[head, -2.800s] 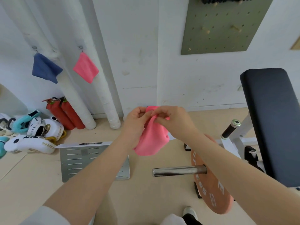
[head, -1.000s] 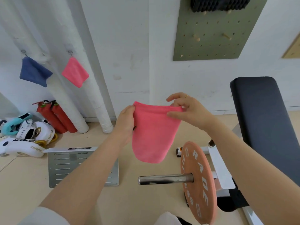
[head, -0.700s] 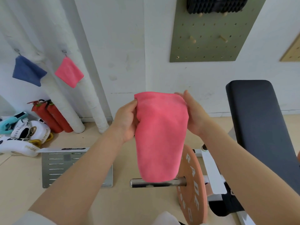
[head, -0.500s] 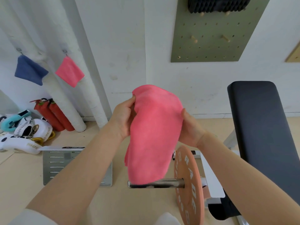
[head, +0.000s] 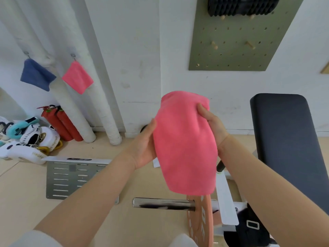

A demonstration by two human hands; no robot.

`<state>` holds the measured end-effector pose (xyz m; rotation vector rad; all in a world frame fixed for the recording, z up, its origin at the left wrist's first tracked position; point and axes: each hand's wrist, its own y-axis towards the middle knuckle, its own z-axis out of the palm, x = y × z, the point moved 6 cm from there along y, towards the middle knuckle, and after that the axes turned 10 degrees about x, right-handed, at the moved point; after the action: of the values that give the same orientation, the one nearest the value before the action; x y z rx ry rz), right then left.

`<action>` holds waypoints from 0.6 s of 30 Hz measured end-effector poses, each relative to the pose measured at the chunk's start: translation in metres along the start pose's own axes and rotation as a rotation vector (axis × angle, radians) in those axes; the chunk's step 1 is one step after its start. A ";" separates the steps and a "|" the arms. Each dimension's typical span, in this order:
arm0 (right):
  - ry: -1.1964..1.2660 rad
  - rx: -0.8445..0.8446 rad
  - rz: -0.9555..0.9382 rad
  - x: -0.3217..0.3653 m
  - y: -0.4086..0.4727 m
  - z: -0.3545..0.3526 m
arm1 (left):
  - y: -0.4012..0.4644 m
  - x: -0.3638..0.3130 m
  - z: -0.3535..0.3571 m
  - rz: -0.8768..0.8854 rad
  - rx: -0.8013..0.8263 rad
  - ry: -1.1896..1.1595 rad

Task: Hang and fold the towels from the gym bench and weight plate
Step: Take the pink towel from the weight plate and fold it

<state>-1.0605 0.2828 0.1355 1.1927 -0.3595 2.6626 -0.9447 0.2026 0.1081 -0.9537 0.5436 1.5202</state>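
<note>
Your left hand [head: 145, 146] and right hand [head: 212, 125] clasp the pink towel [head: 185, 145], fingers wrapped round its edges; plate [head: 201, 221] lettering is unreadable.

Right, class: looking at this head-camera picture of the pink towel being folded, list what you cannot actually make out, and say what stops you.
- Left hand fingers: hidden behind the pink towel.
- Right hand palm: covered by the towel's edge.
- Weight plate lettering: seen edge-on, partly behind the towel, unreadable.
- Black item on the pegboard: cut off by the top edge.
- Gym bench: cut off at the right edge.
</note>
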 end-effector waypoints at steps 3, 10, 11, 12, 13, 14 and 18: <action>-0.076 -0.069 -0.032 0.011 0.003 -0.013 | 0.003 0.006 0.003 0.112 -0.033 0.120; -0.207 -0.096 0.226 -0.010 -0.003 -0.037 | 0.010 -0.008 -0.007 0.222 -0.272 0.166; -0.277 -0.086 0.220 -0.011 -0.004 -0.041 | 0.011 -0.010 -0.012 0.213 -0.287 0.174; -0.364 -0.097 0.177 -0.010 -0.004 -0.046 | 0.011 -0.013 -0.015 0.199 -0.296 0.200; -0.438 -0.121 0.103 -0.005 -0.005 -0.049 | 0.012 -0.015 -0.018 0.179 -0.301 0.249; -0.491 -0.158 0.017 0.000 -0.006 -0.052 | 0.013 -0.016 -0.020 0.157 -0.305 0.328; -0.551 -0.213 -0.208 0.017 -0.008 -0.054 | 0.012 -0.028 -0.015 0.241 -0.410 0.581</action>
<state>-1.1071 0.3085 0.1143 1.7636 -0.5488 2.0290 -0.9537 0.1721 0.1209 -1.7244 0.7937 1.5948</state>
